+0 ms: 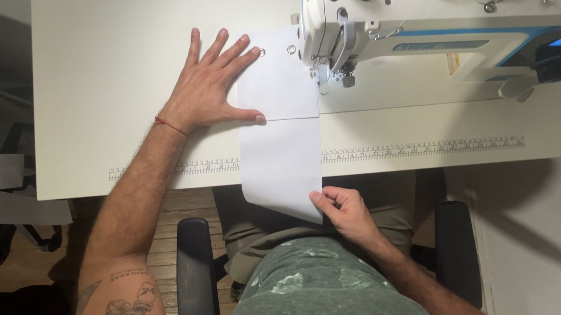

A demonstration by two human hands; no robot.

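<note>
The left hand lies flat, fingers spread wide, pinning the white fabric strip at the nine o'clock side of the sewing machine, while the right hand pinches its six o'clock end taut, overhanging the table.

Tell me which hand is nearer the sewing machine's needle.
Left. The left hand lies flat on the white fabric strip, fingertips just left of the needle. The right hand pinches the strip's lower corner, off the table edge, farther away.

A sewing workshop — industrial sewing machine on a white ruler-edged table.
</note>
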